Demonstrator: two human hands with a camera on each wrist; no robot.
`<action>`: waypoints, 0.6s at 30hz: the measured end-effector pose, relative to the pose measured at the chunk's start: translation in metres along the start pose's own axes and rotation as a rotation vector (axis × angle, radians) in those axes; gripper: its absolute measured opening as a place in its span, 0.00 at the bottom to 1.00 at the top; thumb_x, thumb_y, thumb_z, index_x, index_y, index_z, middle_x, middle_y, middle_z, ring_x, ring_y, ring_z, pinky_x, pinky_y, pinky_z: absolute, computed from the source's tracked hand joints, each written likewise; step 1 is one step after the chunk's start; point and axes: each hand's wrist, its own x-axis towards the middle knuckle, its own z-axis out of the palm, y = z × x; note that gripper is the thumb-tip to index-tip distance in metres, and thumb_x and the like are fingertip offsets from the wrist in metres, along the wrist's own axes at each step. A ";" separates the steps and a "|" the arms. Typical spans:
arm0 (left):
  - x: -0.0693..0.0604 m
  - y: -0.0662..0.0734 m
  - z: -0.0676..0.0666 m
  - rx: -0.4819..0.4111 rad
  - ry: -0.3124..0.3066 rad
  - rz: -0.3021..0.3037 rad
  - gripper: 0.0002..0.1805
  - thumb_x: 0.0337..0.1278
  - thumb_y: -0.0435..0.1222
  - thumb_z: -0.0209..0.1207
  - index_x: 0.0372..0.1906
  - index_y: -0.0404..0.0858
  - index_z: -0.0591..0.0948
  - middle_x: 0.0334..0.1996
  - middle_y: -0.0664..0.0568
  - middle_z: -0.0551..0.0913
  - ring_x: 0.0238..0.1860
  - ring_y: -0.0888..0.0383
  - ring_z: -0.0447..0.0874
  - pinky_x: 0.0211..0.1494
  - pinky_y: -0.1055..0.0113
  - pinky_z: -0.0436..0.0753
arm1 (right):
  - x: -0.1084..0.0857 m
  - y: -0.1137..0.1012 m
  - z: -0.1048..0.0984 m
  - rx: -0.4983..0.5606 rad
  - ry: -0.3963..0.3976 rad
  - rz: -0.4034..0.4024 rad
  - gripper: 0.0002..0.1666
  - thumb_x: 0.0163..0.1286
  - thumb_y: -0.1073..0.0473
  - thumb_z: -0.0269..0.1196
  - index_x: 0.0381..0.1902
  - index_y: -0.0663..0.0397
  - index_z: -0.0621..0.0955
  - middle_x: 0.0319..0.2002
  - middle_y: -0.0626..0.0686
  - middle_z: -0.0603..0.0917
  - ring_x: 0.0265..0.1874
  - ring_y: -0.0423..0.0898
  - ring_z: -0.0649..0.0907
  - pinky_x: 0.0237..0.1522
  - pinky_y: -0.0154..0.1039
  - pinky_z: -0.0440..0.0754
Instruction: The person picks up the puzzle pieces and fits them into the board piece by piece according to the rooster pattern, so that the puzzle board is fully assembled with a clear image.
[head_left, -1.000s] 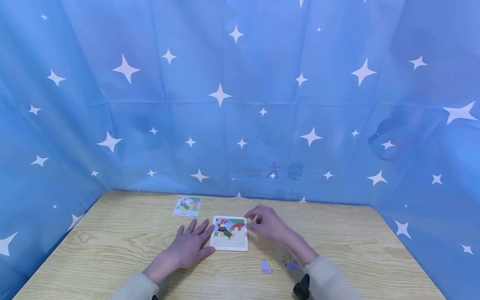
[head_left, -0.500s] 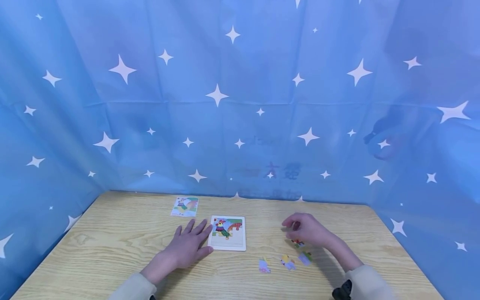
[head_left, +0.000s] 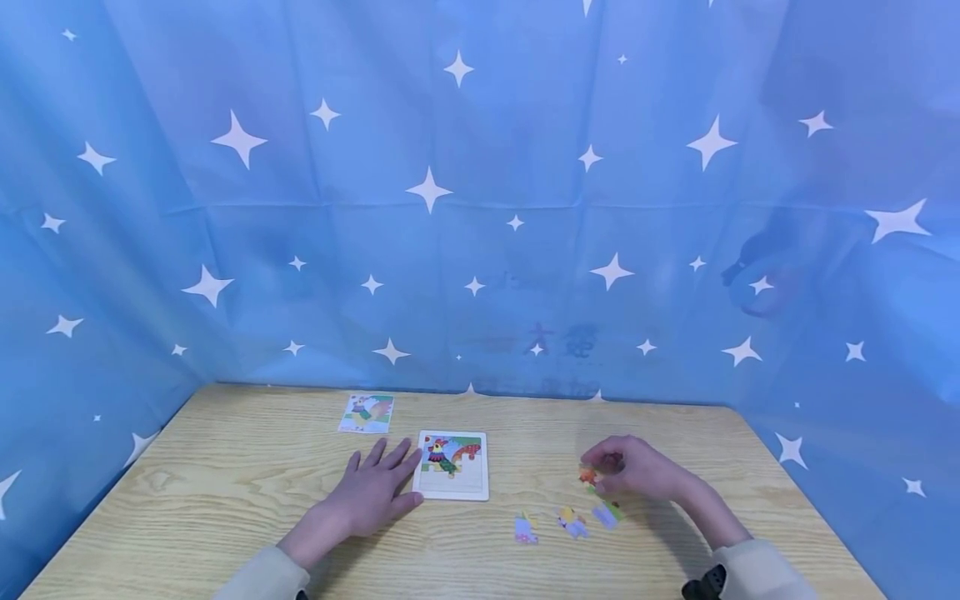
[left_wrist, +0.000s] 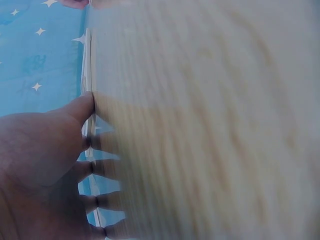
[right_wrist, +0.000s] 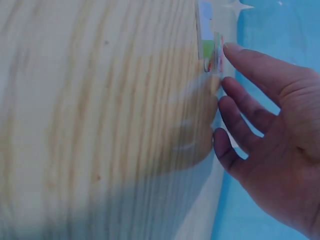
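Left hand steadying beside the tray, right hand over a red piece

The left hand is lying released, fingers spread, index finger touching the tray's left edge. The half-filled tray is sitting mid-table, and a stretch of table is running from its right edge to the right hand. That hand is bending finger and thumb around the red piece; I cannot tell whether it is grasping. Nearer, a pink piece, yellow piece and green piece are lying in a row. A card is lying by the far edge, left.
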 end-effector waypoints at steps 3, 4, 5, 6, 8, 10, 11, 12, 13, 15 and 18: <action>0.000 -0.001 0.001 -0.002 0.002 0.015 0.37 0.76 0.53 0.54 0.79 0.37 0.65 0.79 0.40 0.58 0.78 0.30 0.46 0.69 0.24 0.50 | 0.000 0.002 0.002 0.016 -0.010 -0.009 0.24 0.66 0.65 0.71 0.58 0.67 0.82 0.46 0.57 0.80 0.40 0.48 0.77 0.37 0.36 0.77; 0.000 -0.002 0.001 -0.003 0.004 0.022 0.37 0.76 0.53 0.54 0.78 0.37 0.65 0.79 0.39 0.59 0.78 0.29 0.47 0.69 0.23 0.50 | 0.000 0.002 0.002 0.013 -0.012 -0.010 0.23 0.67 0.65 0.71 0.59 0.67 0.82 0.45 0.57 0.80 0.38 0.47 0.75 0.35 0.36 0.76; 0.001 -0.003 0.002 -0.004 0.004 0.026 0.37 0.76 0.53 0.54 0.79 0.37 0.65 0.79 0.39 0.58 0.78 0.29 0.46 0.69 0.23 0.50 | 0.001 0.003 0.002 0.011 -0.014 -0.012 0.23 0.67 0.65 0.70 0.59 0.67 0.82 0.44 0.57 0.79 0.36 0.46 0.73 0.34 0.36 0.74; 0.001 -0.004 0.002 -0.003 0.006 0.031 0.37 0.76 0.53 0.54 0.79 0.37 0.64 0.79 0.39 0.58 0.78 0.29 0.46 0.69 0.23 0.49 | 0.001 0.003 0.002 0.010 -0.015 -0.014 0.23 0.67 0.65 0.70 0.59 0.66 0.82 0.43 0.57 0.78 0.34 0.45 0.72 0.32 0.36 0.72; 0.002 -0.006 0.005 0.002 0.012 0.035 0.37 0.76 0.53 0.53 0.79 0.37 0.64 0.79 0.39 0.57 0.78 0.29 0.45 0.69 0.23 0.49 | 0.001 0.004 0.003 0.000 -0.014 -0.019 0.22 0.67 0.64 0.70 0.59 0.65 0.83 0.41 0.57 0.77 0.31 0.45 0.70 0.30 0.36 0.70; 0.004 -0.008 0.006 0.004 0.017 0.034 0.37 0.76 0.53 0.53 0.79 0.38 0.64 0.79 0.39 0.57 0.78 0.29 0.45 0.69 0.23 0.49 | 0.002 0.005 0.003 -0.002 -0.015 -0.016 0.22 0.68 0.64 0.70 0.58 0.64 0.83 0.40 0.57 0.76 0.30 0.44 0.69 0.29 0.36 0.69; 0.004 -0.009 0.007 0.005 0.018 0.033 0.37 0.77 0.53 0.53 0.79 0.38 0.64 0.80 0.40 0.57 0.78 0.29 0.45 0.70 0.24 0.49 | 0.002 0.005 0.003 0.000 -0.017 -0.014 0.21 0.68 0.64 0.70 0.58 0.63 0.83 0.40 0.57 0.75 0.30 0.44 0.69 0.29 0.36 0.69; 0.005 -0.010 0.008 0.004 0.021 0.033 0.36 0.76 0.53 0.53 0.79 0.38 0.64 0.79 0.40 0.57 0.78 0.30 0.45 0.69 0.24 0.49 | 0.003 0.006 0.003 0.001 -0.020 -0.011 0.21 0.68 0.64 0.70 0.58 0.63 0.83 0.40 0.57 0.75 0.30 0.44 0.69 0.29 0.36 0.68; 0.005 -0.010 0.008 0.004 0.022 0.034 0.36 0.76 0.53 0.53 0.79 0.38 0.64 0.79 0.40 0.58 0.78 0.30 0.45 0.69 0.24 0.50 | 0.003 0.006 0.004 0.004 -0.023 -0.013 0.21 0.68 0.64 0.69 0.58 0.64 0.83 0.39 0.57 0.75 0.30 0.44 0.69 0.29 0.36 0.68; 0.005 -0.011 0.009 0.001 0.023 0.036 0.36 0.76 0.53 0.54 0.79 0.38 0.65 0.79 0.40 0.58 0.78 0.29 0.46 0.69 0.23 0.50 | 0.003 0.007 0.004 0.001 -0.026 -0.003 0.21 0.69 0.63 0.69 0.58 0.63 0.83 0.39 0.57 0.75 0.30 0.44 0.69 0.29 0.36 0.68; 0.005 -0.011 0.009 0.000 0.025 0.039 0.36 0.76 0.53 0.54 0.79 0.38 0.65 0.79 0.40 0.58 0.78 0.29 0.46 0.69 0.23 0.50 | 0.004 0.008 0.004 -0.002 -0.026 0.007 0.21 0.69 0.63 0.70 0.58 0.63 0.83 0.39 0.57 0.75 0.30 0.44 0.69 0.29 0.36 0.69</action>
